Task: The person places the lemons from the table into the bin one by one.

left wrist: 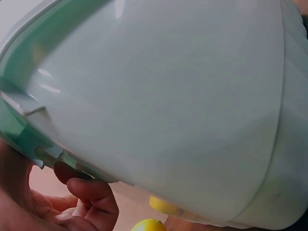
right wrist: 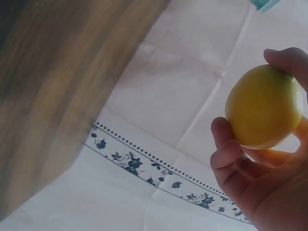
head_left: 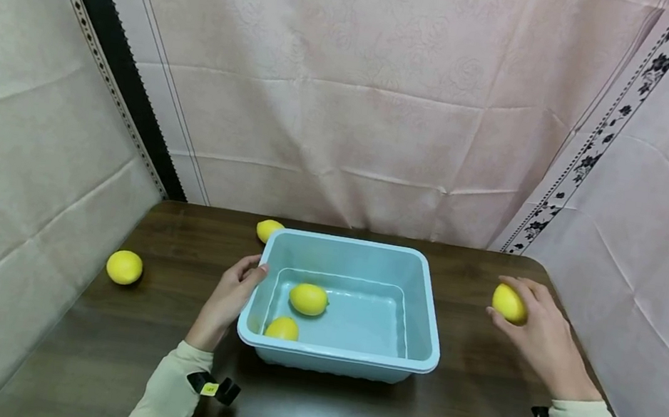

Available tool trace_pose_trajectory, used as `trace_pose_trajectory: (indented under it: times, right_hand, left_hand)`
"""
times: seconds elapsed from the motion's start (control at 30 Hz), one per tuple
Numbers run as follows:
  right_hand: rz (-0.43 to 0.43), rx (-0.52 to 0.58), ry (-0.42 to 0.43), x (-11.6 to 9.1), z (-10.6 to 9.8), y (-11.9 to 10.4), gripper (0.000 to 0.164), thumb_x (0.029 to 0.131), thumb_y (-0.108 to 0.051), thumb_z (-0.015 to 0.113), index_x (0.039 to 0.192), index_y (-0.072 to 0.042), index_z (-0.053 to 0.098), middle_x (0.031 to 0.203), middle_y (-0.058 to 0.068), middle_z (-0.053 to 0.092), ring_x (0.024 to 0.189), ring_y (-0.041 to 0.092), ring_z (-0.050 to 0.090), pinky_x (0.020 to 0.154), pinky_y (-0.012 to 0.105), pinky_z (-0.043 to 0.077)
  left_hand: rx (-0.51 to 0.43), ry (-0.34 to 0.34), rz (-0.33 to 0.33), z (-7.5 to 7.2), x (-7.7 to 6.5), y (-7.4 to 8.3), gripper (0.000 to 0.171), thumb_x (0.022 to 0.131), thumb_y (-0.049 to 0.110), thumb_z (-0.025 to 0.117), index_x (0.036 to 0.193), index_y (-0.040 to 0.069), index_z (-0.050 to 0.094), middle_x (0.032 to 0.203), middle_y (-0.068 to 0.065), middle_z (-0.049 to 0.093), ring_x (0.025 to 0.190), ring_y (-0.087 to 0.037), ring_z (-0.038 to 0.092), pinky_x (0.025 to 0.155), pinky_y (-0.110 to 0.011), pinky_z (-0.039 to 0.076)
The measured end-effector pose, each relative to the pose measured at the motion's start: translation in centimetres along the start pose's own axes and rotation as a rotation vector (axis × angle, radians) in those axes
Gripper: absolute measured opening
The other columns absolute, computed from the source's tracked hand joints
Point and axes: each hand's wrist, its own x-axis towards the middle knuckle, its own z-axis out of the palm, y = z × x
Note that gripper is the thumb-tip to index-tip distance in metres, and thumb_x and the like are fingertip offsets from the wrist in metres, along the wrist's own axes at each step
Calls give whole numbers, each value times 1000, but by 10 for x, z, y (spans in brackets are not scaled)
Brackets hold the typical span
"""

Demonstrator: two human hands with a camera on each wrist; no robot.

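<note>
A light blue plastic tub (head_left: pixel 344 363) stands in the middle of the table. My left hand (head_left: pixel 232 298) grips its left rim, thumb over the edge and fingers outside; the left wrist view shows the curled fingers (left wrist: pixel 94 197) close up against the tub wall (left wrist: pixel 168 96). Two lemons lie inside: one lemon (head_left: pixel 308 299) left of centre and another lemon (head_left: pixel 282 328) in the near left corner. Out to the right, my right hand (head_left: pixel 539 333) holds a lemon (head_left: pixel 509 304) between thumb and fingers. The same lemon (right wrist: pixel 263 107) shows large in the right wrist view.
A loose lemon (head_left: pixel 124 267) lies on the dark wooden table (head_left: pixel 304 413) at the left. Behind the tub's far left corner sits another lemon (head_left: pixel 268 230), partly hidden. Cloth hangings (head_left: pixel 351 96) close off the back and both sides.
</note>
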Motion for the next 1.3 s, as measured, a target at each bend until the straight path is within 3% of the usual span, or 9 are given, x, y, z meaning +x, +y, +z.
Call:
trace_pose_trajectory:
  times: [0.33,1.0,1.3]
  right_hand:
    - [38,32,-44,3,-5,-15,72,88,-19,84,146,3,48,136,27,52,110,48,57,85,70,48]
    - [-39,74,-8,9,-13,-47,70,85,-13,87,143,2,51,136,26,52,110,44,56,86,65,52]
    - [-37,101,-48,8,-15,-59,69,86,-18,88,145,-5,53,135,18,56,104,35,59,81,55,54]
  left_hand:
    - [-2,4,16,1,-3,-2,53,112,35,49,157,5,44,140,-26,59,122,-35,61,98,-44,54]
    - [-13,1,28,0,-4,-2,54,112,34,50,157,4,43,143,-26,58,121,-32,62,95,-40,55]
    - [-7,5,34,1,-3,-1,54,112,34,50,156,3,45,142,-27,58,122,-34,62,96,-41,55]
